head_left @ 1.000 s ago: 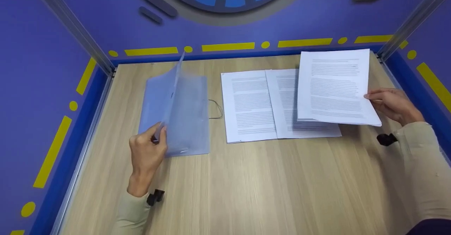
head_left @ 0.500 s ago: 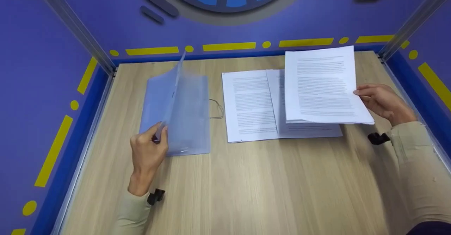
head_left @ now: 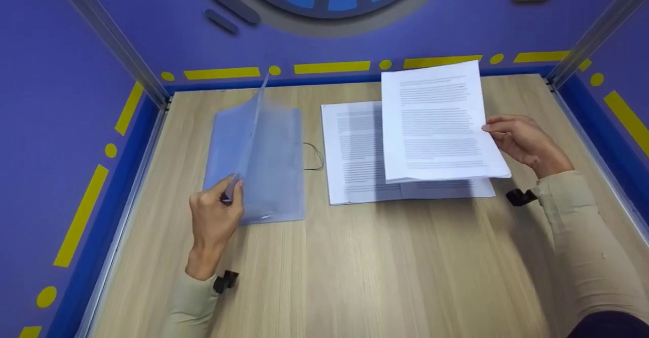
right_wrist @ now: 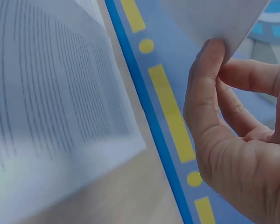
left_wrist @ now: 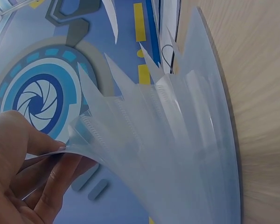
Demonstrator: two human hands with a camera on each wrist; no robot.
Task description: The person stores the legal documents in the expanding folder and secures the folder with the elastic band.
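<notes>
On the left of the table lies a translucent blue expanding file folder (head_left: 279, 165), its front flap lifted. My left hand (head_left: 215, 216) pinches the near edge of that flap between thumb and fingers. In the left wrist view the folder's pockets (left_wrist: 144, 126) fan apart. My right hand (head_left: 525, 140) pinches the right edge of a stack of printed papers (head_left: 436, 125), held raised and slightly tilted. Under it, two more printed piles lie side by side on the table; the left pile (head_left: 355, 150) shows in part and the right one (head_left: 446, 188) is mostly covered.
A thin dark elastic cord (head_left: 317, 156) loops from the folder's right edge toward the left pile. The wooden table (head_left: 355, 272) is enclosed by blue panels with yellow markings, and metal posts (head_left: 109, 39) stand at its corners.
My right hand has carried the raised papers leftward and slightly up, from over the right pile to partly over the left pile. My left hand keeps its pinch on the flap.
</notes>
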